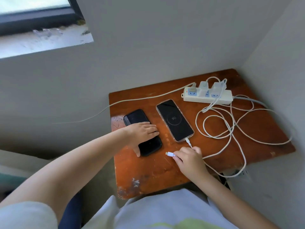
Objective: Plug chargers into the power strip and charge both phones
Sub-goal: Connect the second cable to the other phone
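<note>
Two phones lie on a small brown wooden table [257,129]. The right phone [175,120] has a white cable plugged into its near end and its screen shows a charging ring with 90. My left hand [142,134] lies flat across the dark left phone [149,144], thumb at its near corner. My right hand [188,157] pinches a white cable connector [170,154] whose metal tip points left toward that phone, a short gap away. A white power strip [227,98] at the back right carries two white charger bricks [203,87] and a third plug.
Loose white cables [231,129] loop over the right half of the table. A grey cord [132,100] runs left off the table along the wall. Walls close in behind and on the right. A window sill [41,40] is at the upper left.
</note>
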A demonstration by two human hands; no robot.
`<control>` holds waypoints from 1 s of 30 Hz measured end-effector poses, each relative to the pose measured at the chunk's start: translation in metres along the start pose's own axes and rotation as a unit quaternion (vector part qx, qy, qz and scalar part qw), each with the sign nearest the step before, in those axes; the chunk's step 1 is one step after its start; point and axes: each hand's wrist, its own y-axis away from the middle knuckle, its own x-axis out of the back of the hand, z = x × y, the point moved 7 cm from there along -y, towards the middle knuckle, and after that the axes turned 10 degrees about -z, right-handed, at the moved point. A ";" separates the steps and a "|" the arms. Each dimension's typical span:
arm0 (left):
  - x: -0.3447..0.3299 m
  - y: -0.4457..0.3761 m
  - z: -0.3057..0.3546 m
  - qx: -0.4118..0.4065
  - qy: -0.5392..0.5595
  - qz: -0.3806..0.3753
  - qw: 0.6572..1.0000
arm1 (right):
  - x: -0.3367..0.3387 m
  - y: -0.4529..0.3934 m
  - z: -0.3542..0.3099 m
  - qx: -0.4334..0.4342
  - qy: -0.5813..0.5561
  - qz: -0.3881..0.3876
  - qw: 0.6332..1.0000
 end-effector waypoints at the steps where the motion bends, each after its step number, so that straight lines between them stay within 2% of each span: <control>1: 0.002 0.000 0.001 -0.005 -0.001 0.012 1.000 | 0.002 0.001 -0.004 -0.006 0.004 0.021 1.000; 5: -0.004 -0.001 0.007 0.005 0.045 0.064 0.997 | 0.000 0.001 -0.016 -0.039 0.006 0.043 0.998; 12: -0.022 0.003 0.015 0.018 0.065 0.099 0.993 | -0.012 0.002 -0.018 -0.074 -0.034 0.033 0.996; 18: -0.028 0.005 0.013 0.038 0.076 0.092 0.992 | -0.009 0.011 -0.011 -0.124 0.002 0.088 0.988; 22: -0.028 0.004 0.015 0.051 0.082 0.091 0.991 | -0.012 0.008 -0.019 -0.122 0.029 0.087 0.988; 30: -0.028 0.005 0.016 0.078 0.074 0.094 0.990 | -0.014 0.002 -0.018 -0.095 0.005 0.091 0.991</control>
